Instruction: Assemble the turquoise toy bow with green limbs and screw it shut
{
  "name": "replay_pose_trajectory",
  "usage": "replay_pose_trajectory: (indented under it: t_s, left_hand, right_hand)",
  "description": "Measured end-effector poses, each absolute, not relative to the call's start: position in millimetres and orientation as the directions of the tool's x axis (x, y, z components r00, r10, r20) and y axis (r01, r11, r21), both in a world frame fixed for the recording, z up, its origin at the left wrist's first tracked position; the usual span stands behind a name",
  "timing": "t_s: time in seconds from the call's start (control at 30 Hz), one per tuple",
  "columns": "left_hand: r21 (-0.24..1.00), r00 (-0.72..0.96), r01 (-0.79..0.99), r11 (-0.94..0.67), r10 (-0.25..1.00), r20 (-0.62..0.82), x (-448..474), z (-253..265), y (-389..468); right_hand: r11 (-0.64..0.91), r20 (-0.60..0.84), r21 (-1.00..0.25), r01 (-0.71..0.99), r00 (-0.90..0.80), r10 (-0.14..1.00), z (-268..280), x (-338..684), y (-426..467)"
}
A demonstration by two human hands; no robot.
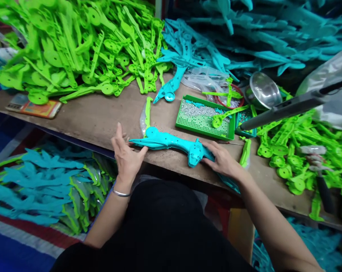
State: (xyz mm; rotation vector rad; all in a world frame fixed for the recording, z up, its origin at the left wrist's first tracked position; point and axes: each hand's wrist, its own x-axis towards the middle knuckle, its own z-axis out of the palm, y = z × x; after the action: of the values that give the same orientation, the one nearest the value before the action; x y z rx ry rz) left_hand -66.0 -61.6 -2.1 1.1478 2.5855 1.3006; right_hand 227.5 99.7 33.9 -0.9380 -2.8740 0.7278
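A turquoise plastic toy body (176,142) with a moulded animal head at its right end lies along the front edge of the bench. My right hand (220,160) grips it just past the head, thumb and fingers closed around the narrow end. At the pointed left end is my left hand (127,155), its fingers spread and raised and its thumb beside the tip. Behind that end stands a green strip with a clear blade-like piece (147,117). Another green and clear piece (245,153) lies right of my right hand.
A green tray (205,133) of small screws sits behind the toy body, near a metal bowl (263,90). Green parts (74,49) pile up at the back left, turquoise parts (273,45) at the back right. A hammer (320,177) rests at right. Finished-looking pieces (43,185) fill the lower left.
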Motion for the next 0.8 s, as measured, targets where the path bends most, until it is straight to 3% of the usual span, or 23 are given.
replay_pose_trajectory:
  t_s: [0.17,0.33,0.47,0.63,0.8]
  left_hand:
    - [0.323,-0.406,0.888,0.328,0.889,0.213,-76,18,-70]
    - [0.121,-0.267,0.961,0.248,0.945,0.186,-87,18,-69]
    - [0.028,-0.166,0.986,0.164,0.963,0.214,-87,19,-65]
    - [-0.031,-0.035,0.999,0.037,0.998,0.059,-89,18,-62]
    - [-0.137,0.037,0.99,-0.028,0.997,0.065,-95,19,-59]
  right_hand:
    - [0.705,-0.128,-0.461,0.539,-0.827,0.548,32,228,101]
    - [0.698,-0.126,-0.497,0.515,-0.839,0.53,32,228,103]
    - [0.707,-0.097,-0.496,0.504,-0.841,0.533,28,230,103]
    - [0.72,-0.081,-0.482,0.499,-0.844,0.53,28,228,102]
    - [0.716,-0.13,-0.465,0.521,-0.84,0.527,34,225,101]
